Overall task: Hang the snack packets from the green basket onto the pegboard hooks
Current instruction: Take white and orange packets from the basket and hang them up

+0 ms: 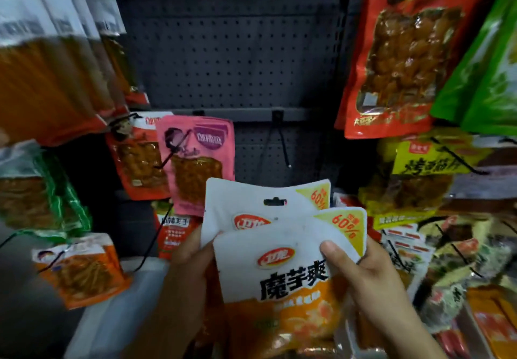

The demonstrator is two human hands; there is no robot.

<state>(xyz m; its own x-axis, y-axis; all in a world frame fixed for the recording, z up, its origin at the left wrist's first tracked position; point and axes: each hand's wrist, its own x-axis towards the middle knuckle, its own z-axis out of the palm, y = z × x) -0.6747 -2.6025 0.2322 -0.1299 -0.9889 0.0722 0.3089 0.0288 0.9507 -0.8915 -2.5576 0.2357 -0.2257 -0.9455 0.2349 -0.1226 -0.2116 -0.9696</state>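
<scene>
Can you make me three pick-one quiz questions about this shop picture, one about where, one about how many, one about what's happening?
1. Where is the empty hook?
A. Above the held packets
B. Below them
C. Behind the green bag

2. How many white packets are held?
A. One
B. Two
C. Four

3. What is the back packet's hang hole doing?
A. On a hook
B. Torn
C. Free, not on a hook

Answers:
1 A: the bare hook sticks out of the pegboard just above the packets.
2 B: a front packet overlaps a back packet.
3 C: left hand and right hand hold both packets below the hook.
</scene>
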